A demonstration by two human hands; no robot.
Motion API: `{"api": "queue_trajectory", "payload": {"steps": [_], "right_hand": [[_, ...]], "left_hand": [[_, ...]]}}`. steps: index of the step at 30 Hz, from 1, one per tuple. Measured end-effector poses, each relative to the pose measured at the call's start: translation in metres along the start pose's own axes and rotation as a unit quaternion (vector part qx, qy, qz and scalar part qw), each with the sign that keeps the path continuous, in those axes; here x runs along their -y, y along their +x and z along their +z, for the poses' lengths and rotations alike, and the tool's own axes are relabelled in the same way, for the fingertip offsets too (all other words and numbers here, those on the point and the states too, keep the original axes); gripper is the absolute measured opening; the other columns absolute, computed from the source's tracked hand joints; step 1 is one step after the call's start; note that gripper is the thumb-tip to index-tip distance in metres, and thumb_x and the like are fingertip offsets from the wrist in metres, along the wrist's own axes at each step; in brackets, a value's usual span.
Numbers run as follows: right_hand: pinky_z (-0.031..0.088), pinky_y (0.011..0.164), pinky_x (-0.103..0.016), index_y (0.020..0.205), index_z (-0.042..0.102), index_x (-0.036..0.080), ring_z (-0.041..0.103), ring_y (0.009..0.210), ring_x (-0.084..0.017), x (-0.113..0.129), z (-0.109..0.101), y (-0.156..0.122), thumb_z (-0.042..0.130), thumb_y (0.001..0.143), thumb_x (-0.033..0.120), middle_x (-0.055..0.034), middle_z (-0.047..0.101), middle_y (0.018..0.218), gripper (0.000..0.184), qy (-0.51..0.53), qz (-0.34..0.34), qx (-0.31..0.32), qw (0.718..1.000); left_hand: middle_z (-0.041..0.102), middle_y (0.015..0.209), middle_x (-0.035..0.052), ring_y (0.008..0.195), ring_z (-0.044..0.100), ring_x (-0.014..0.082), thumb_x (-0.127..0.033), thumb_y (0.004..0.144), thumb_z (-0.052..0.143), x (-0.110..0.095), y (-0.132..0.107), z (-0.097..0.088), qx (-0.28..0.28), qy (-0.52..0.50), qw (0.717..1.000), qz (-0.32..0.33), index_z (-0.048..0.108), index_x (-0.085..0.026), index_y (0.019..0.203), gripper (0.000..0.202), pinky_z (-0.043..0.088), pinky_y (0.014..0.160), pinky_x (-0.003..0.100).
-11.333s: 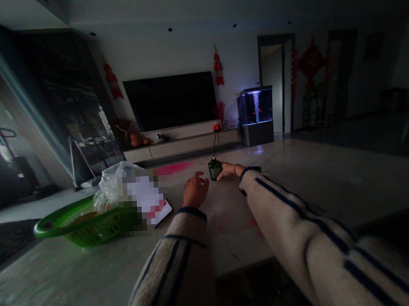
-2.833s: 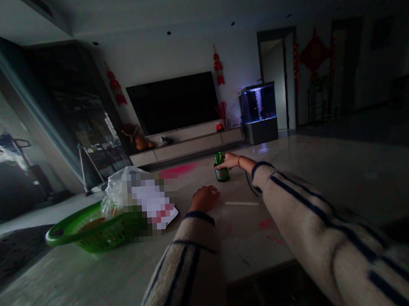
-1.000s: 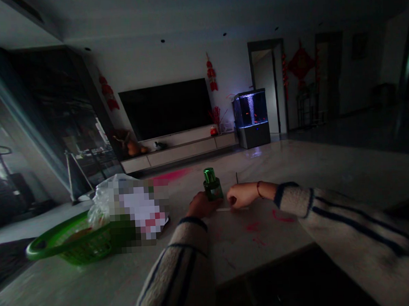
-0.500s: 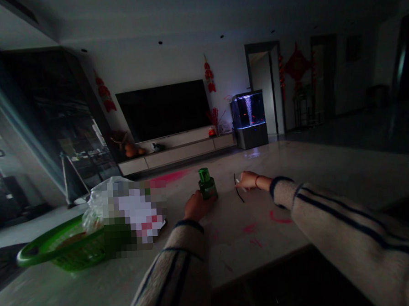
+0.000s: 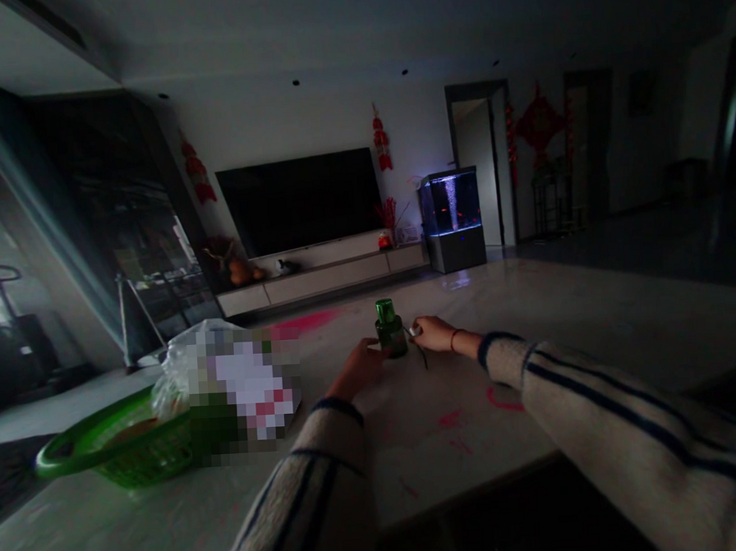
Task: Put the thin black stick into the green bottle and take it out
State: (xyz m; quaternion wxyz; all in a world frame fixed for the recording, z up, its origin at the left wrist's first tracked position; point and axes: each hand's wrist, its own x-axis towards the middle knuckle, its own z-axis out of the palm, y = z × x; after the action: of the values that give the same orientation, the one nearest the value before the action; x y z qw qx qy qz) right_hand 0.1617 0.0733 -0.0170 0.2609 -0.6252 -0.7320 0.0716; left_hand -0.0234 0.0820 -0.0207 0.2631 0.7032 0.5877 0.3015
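Green bottle [image 5: 390, 330] stands between the outstretched left hand [image 5: 359, 369] and right hand [image 5: 434, 334]; dim light hides whether either grips it.

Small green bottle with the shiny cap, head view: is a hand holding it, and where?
The left hand seems to hold the small green bottle low on its body; the dim view leaves the grip uncertain.

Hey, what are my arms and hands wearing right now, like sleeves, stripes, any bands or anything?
Your left hand and right hand are bare. The left sleeve and right sleeve are cream knit with dark blue stripes and dark blue cuffs. A thin red bracelet circles your right wrist.
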Motion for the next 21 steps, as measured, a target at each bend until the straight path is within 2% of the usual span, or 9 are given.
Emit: {"api": "queue_trajectory", "payload": {"steps": [2, 4, 6, 8, 10, 12, 16, 19, 21], "right_hand": [[0.04, 0.063, -0.021, 0.079, 0.061, 0.014, 0.059, 0.074, -0.015, -0.003, -0.01, -0.003, 0.055, 0.07, 0.026, -0.0072, 0.066, 0.08, 0.016, 0.057, -0.001, -0.009, 0.998], [0.038, 0.056, -0.021, 0.068, 0.055, 0.016, 0.054, 0.059, -0.012, -0.006, -0.021, -0.007, 0.054, 0.07, 0.027, -0.0012, 0.059, 0.06, 0.012, 0.125, 0.0, -0.021, 0.992], [0.034, 0.05, -0.022, 0.057, 0.045, 0.018, 0.045, 0.047, -0.009, -0.007, -0.03, -0.011, 0.053, 0.07, 0.03, 0.0046, 0.046, 0.046, 0.019, 0.196, -0.012, -0.052, 0.979], [0.031, 0.046, -0.021, 0.052, 0.034, 0.02, 0.037, 0.042, -0.008, -0.004, -0.037, -0.015, 0.054, 0.07, 0.035, 0.0074, 0.034, 0.042, 0.031, 0.277, -0.032, -0.084, 0.957], [0.029, 0.044, -0.021, 0.051, 0.028, 0.021, 0.03, 0.039, -0.006, 0.003, -0.044, -0.02, 0.055, 0.069, 0.043, 0.0083, 0.027, 0.043, 0.04, 0.372, -0.046, -0.075, 0.924], [0.027, 0.041, -0.021, 0.05, 0.023, 0.021, 0.023, 0.037, -0.005, 0.009, -0.05, -0.027, 0.048, 0.071, 0.055, 0.0085, 0.022, 0.042, 0.048, 0.475, -0.052, -0.01, 0.878], [0.02, 0.035, -0.021, 0.048, 0.012, 0.022, 0.013, 0.036, -0.006, 0.011, -0.057, -0.039, 0.014, 0.074, 0.073, 0.0074, 0.013, 0.04, 0.057, 0.641, -0.059, 0.135, 0.753], [0.018, 0.033, -0.021, 0.045, 0.013, 0.022, 0.013, 0.035, -0.006, 0.006, -0.048, -0.041, 0.006, 0.069, 0.077, 0.0072, 0.013, 0.038, 0.061, 0.686, -0.067, 0.287, 0.665], [0.019, 0.033, -0.021, 0.044, 0.015, 0.021, 0.017, 0.034, -0.006, 0.002, -0.037, -0.04, 0.003, 0.067, 0.079, 0.0065, 0.017, 0.037, 0.063, 0.67, -0.059, 0.396, 0.624]], "left_hand": [[0.06, 0.068, 0.0003, 0.055, 0.055, 0.0087, -0.038, 0.074, 0.052, -0.002, -0.004, -0.009, -0.015, -0.019, 1.0, 0.007, 0.052, -0.015, 0.084, 0.025, 0.04, 0.051, 0.02], [0.047, 0.052, -0.004, 0.045, 0.045, 0.0068, -0.042, 0.074, 0.048, -0.006, -0.011, -0.019, -0.038, -0.067, 0.997, 0.022, 0.046, -0.017, 0.063, 0.027, 0.036, 0.046, 0.019], [0.037, 0.047, -0.0062, 0.04, 0.036, 0.0051, -0.045, 0.073, 0.045, -0.012, -0.019, -0.028, -0.032, -0.165, 0.984, 0.051, 0.038, -0.019, 0.055, 0.032, 0.032, 0.043, 0.02], [0.029, 0.044, -0.0071, 0.038, 0.03, 0.0045, -0.048, 0.071, 0.046, -0.019, -0.027, -0.034, -0.03, -0.232, 0.97, 0.066, 0.031, -0.02, 0.051, 0.037, 0.029, 0.04, 0.02], [0.022, 0.042, -0.0079, 0.036, 0.025, 0.0043, -0.052, 0.069, 0.048, -0.025, -0.034, -0.039, -0.013, -0.275, 0.958, 0.078, 0.023, -0.021, 0.049, 0.044, 0.024, 0.038, 0.02], [0.016, 0.043, -0.0082, 0.036, 0.018, 0.0043, -0.061, 0.07, 0.042, -0.031, -0.04, -0.044, 0.03, -0.329, 0.941, 0.08, 0.016, -0.021, 0.05, 0.051, 0.02, 0.036, 0.02], [0.013, 0.041, -0.0072, 0.035, 0.016, 0.0054, -0.08, 0.064, 0.015, -0.036, -0.049, -0.052, 0.157, -0.434, 0.884, 0.078, 0.013, -0.022, 0.048, 0.061, 0.019, 0.034, 0.02], [0.016, 0.04, -0.0066, 0.035, 0.019, 0.0055, -0.085, 0.057, 0.014, -0.033, -0.051, -0.048, 0.265, -0.465, 0.843, 0.053, 0.017, -0.021, 0.044, 0.065, 0.018, 0.034, 0.02], [0.018, 0.039, -0.0061, 0.034, 0.017, 0.0054, -0.086, 0.054, 0.012, -0.03, -0.049, -0.04, 0.328, -0.441, 0.835, 0.01, 0.02, -0.021, 0.042, 0.067, 0.014, 0.034, 0.02]]}}
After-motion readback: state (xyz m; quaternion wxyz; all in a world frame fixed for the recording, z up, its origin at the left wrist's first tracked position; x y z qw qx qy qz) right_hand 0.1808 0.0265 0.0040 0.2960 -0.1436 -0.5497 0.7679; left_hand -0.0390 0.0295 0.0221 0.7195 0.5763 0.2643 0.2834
